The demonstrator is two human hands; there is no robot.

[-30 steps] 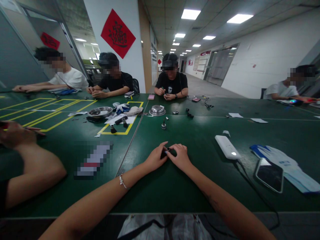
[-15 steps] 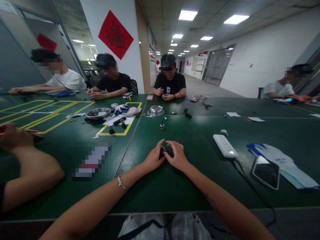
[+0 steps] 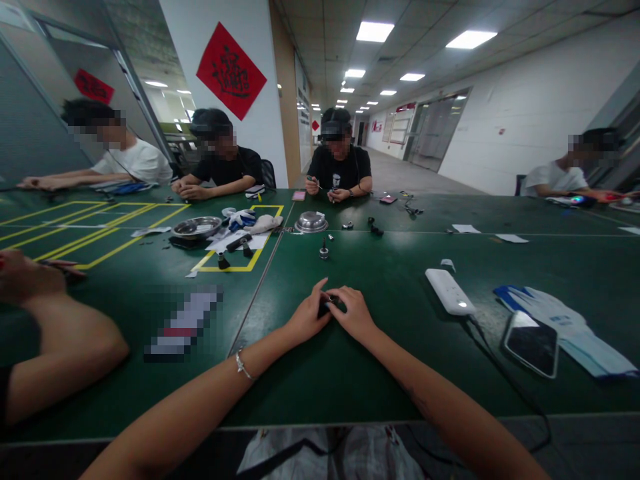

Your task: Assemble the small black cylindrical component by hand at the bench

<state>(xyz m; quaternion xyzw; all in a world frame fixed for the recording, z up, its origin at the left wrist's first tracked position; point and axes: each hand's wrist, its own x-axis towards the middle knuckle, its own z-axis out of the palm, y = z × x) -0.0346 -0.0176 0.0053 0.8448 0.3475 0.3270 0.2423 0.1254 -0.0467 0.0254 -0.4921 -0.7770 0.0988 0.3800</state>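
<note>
Both my hands meet on the green table [image 3: 380, 373] in front of me, around a small black part [image 3: 327, 307]. My left hand [image 3: 309, 315] curls its fingers against the part's left side, thumb raised. My right hand [image 3: 354, 311] pinches it from the right with bent fingers. Most of the part is hidden between my fingers. A small metal piece [image 3: 324, 251] stands farther out on the table, beyond my hands.
A white power bank [image 3: 449, 291] with a cable, a phone [image 3: 531, 343] and white-blue gloves [image 3: 560, 320] lie to the right. Metal bowls [image 3: 311, 222] and small parts sit mid-table. A co-worker's arm [image 3: 60, 333] rests at left. Other people sit across the table.
My hands stay together on the small black part; my fingers shifted slightly around it. The person opposite raised a hand a little.
</note>
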